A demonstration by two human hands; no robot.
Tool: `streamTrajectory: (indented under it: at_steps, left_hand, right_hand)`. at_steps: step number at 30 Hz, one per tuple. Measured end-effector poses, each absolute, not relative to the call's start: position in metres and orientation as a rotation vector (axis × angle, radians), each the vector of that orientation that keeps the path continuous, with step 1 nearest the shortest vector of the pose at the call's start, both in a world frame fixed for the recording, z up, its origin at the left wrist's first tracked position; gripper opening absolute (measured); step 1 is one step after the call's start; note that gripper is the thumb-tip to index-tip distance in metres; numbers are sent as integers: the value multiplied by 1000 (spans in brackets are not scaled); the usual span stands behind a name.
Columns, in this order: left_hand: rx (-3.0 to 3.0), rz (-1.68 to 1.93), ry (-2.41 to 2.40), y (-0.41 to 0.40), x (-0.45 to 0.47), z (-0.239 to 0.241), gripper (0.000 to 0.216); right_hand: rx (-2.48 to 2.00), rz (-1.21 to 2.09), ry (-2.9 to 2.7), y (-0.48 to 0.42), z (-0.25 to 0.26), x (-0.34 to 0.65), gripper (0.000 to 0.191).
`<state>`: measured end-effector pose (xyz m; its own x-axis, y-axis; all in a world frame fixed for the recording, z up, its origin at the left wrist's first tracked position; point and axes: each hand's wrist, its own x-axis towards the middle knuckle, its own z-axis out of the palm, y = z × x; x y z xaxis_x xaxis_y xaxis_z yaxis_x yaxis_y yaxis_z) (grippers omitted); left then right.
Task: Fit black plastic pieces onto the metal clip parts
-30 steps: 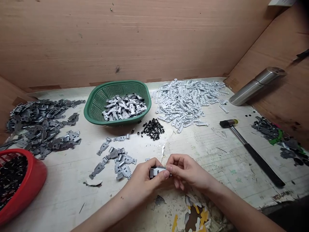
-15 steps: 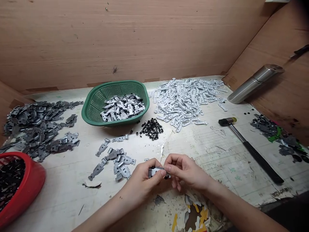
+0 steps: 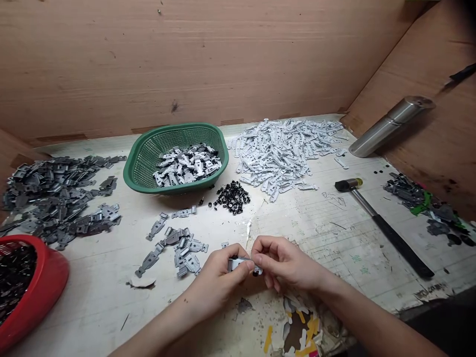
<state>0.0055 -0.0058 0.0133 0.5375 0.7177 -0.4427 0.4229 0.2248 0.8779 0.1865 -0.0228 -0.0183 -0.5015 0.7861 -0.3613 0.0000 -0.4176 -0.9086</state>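
Note:
My left hand (image 3: 220,271) pinches a small grey-and-white metal clip piece (image 3: 235,264) between thumb and fingers, held just above the table. A black knob (image 3: 255,273) shows at the piece's right end. There, my right hand (image 3: 277,260) has its thumb and forefinger closed together against the piece; whatever lies between those fingertips is hidden. Loose grey metal clips (image 3: 188,255) lie to the left of my hands. Beyond my hands sits a heap of small black knobs (image 3: 232,197).
A green basket (image 3: 130,171) holds several white-and-grey pieces. White plates (image 3: 282,153) are heaped at the back, grey clips (image 3: 63,198) at the left. A red basket (image 3: 52,277) contains dark parts. A hammer (image 3: 399,243) and a leaning steel flask (image 3: 390,126) are on the right.
The whole view has shifted slightly. Both hands stay at the clip piece, with the black knob at its right end now showing a little more clearly.

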Motion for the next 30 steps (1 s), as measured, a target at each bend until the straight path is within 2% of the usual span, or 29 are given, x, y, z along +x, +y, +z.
streamTrajectory:
  at_steps: [11,19,30]
  left_hand:
    - [1417,344,1055,-2,3,16,21]
    - [1517,399,991,-9,7,18,21]
    - [1691,440,1037,-12,5,24,19]
  right_hand:
    - [-1072,2045,-1234,-24,-21,192,29]
    - [-896,2012,-1036,-28,-28,186,28]
    - [-961,1855,-1180,-22,-15,197,27]
